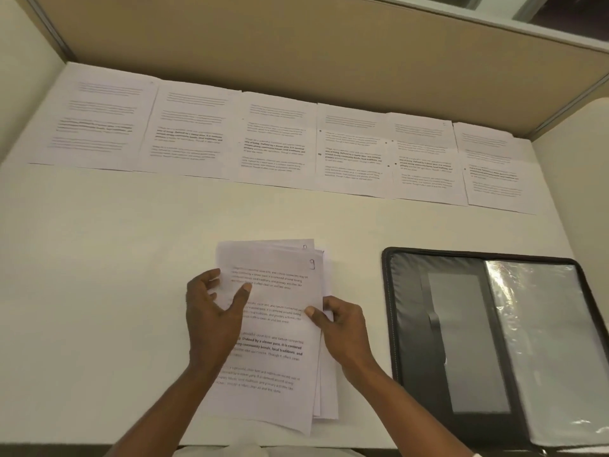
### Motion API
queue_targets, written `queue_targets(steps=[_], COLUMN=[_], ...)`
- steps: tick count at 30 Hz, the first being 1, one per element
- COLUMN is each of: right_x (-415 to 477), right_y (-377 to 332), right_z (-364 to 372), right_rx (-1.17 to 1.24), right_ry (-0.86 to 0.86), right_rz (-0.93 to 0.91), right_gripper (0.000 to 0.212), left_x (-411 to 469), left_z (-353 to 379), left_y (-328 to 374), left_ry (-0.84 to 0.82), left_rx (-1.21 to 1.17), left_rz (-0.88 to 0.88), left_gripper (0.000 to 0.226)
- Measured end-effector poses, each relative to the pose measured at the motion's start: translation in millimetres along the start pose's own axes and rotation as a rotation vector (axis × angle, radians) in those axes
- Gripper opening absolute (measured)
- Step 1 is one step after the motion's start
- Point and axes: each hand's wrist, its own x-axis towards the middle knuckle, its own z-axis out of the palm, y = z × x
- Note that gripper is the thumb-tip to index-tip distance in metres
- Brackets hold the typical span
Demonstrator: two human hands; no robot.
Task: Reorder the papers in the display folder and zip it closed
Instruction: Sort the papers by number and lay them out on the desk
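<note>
A loose stack of printed papers [280, 324] lies near the desk's front edge; its top sheet bears a handwritten 9 in the upper right corner. My left hand [211, 315] holds the stack's left edge, thumb on the top sheet. My right hand [342, 328] pinches the stack's right edge, thumb on top. The black zip display folder [408, 324] lies open to the right, a clear plastic sleeve [543, 341] on its right half. Several printed sheets lie in a row [276, 140] along the back of the desk.
The white desk [99, 275] is bounded by a beige partition [296, 54] at the back and cubicle walls at both sides. The row of sheets spans nearly the whole back width. Bare desk surface lies left of the stack.
</note>
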Motion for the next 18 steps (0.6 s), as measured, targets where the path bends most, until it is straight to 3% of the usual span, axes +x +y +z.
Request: queue_targets(steps=[3, 7, 12, 18], right_x=[-3, -3, -1, 0], right_y=[-18, -36, -47, -59], right_z=[14, 38, 74, 117], right_rx=[0.076, 0.085, 0.093, 0.079], right_ry=[-0.056, -0.145, -0.198, -0.252], right_rz=[-0.005, 0.018, 0.056, 0.061], right_gripper=[0.008, 0.009, 0.012, 0.011], left_x=[13, 26, 38, 42], left_z=[-26, -63, -114, -160], left_y=[-6, -11, -22, -43], left_ry=[0.030, 0.036, -0.057, -0.054], left_rx=[-0.001, -0.109, -0.317, -0.423], left_rz=[-0.046, -0.174, -0.273, -0.334], left_gripper=[0.078, 0.088, 0.032, 0.031])
